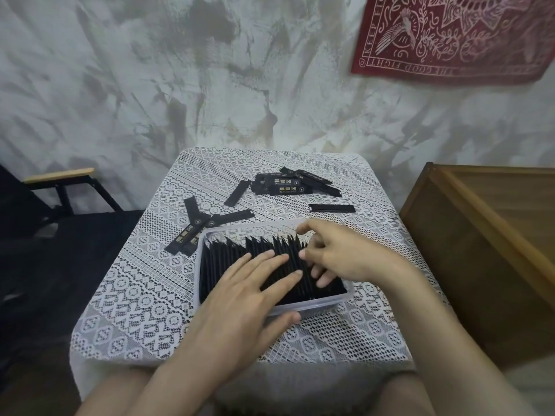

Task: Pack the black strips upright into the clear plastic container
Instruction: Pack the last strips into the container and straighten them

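Head camera, then: where are the black strips (237, 253)?
— Most stand on edge in the clear plastic container (199, 262) on the lace tablecloth (135, 295); loose strips (288, 184) lie behind it.
— And the hands?
— Left hand (243, 298) lies flat, fingers straight, on the strip tops, thumb at the near rim. Right hand (339, 256) has fingers curled down among them; whether it grips one, I cannot tell.

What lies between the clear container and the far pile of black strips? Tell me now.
In the head view: lace tablecloth, and one single black strip lying flat on it, apart from both container and pile.
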